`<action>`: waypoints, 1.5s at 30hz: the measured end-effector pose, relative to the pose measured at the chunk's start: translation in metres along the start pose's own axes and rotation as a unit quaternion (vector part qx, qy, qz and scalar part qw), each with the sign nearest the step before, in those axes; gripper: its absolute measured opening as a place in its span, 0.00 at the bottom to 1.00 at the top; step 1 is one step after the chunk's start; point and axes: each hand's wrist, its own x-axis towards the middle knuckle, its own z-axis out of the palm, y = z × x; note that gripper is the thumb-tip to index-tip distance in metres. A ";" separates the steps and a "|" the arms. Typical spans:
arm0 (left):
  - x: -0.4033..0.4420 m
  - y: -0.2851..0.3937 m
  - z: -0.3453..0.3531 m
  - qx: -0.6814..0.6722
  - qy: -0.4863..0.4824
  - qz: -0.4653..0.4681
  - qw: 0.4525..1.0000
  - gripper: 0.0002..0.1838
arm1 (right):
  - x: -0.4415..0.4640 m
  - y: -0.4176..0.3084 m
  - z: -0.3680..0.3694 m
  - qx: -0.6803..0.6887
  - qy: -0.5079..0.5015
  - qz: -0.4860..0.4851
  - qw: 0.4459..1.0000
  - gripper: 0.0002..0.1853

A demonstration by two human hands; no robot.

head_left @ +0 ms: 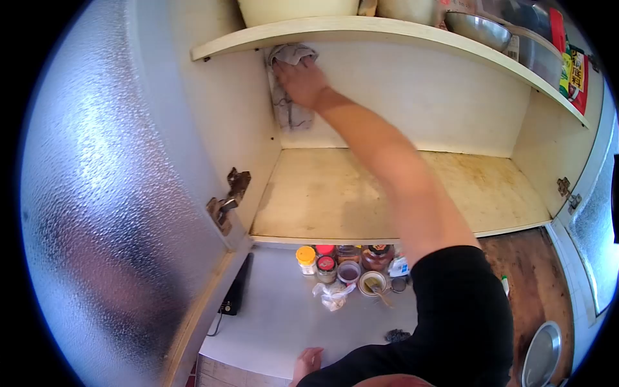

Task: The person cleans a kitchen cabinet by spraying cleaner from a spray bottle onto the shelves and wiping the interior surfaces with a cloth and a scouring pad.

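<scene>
High in the back left corner of the cupboard, my right hand (300,82) presses a pale checked cloth (293,116) against the wall. Its fingers are on the cloth's upper part, and the rest hangs down below the hand. My right arm crosses over the bare lower shelf (309,187), which has brownish stains. Down at the front edge of the grey countertop (271,335), my left hand (308,362) rests with its fingers laid on the surface. It holds nothing that I can see, and part of it is cut off by my body.
An upper shelf (387,27) holds a metal bowl (478,29), containers and food packets. Frosted glass doors stand open at both sides, with a rusty hinge (229,200) at left. Several jars, a plastic bag (333,297) and a dark scrubber (397,335) are on the countertop.
</scene>
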 end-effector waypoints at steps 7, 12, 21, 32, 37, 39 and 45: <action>0.000 -0.032 0.015 0.033 -0.031 0.071 0.996 0.05 | -0.159 0.200 -0.033 -0.034 -0.070 0.201 0.976 0.35; 0.014 -0.008 0.015 -0.063 -0.022 0.155 0.986 0.07 | -0.204 0.232 -0.134 0.565 0.239 0.576 0.541 0.23; 0.017 0.028 -0.008 -0.010 -0.005 0.255 0.967 0.07 | -0.068 0.063 -0.140 0.898 0.299 0.318 0.046 0.16; -0.004 0.042 0.000 0.026 -0.024 0.201 0.979 0.07 | -0.092 0.052 -0.217 0.760 0.220 0.460 0.404 0.23; 0.000 0.023 0.020 0.004 -0.056 0.206 0.977 0.07 | -0.188 0.187 -0.221 0.910 0.206 0.256 0.253 0.25; 0.003 0.019 0.031 -0.014 -0.064 0.180 0.981 0.07 | -0.144 0.121 -0.264 0.788 0.270 0.475 0.283 0.33; 0.019 0.050 0.047 0.006 -0.081 0.247 0.966 0.05 | -0.060 0.030 -0.218 0.926 0.188 0.310 -0.104 0.24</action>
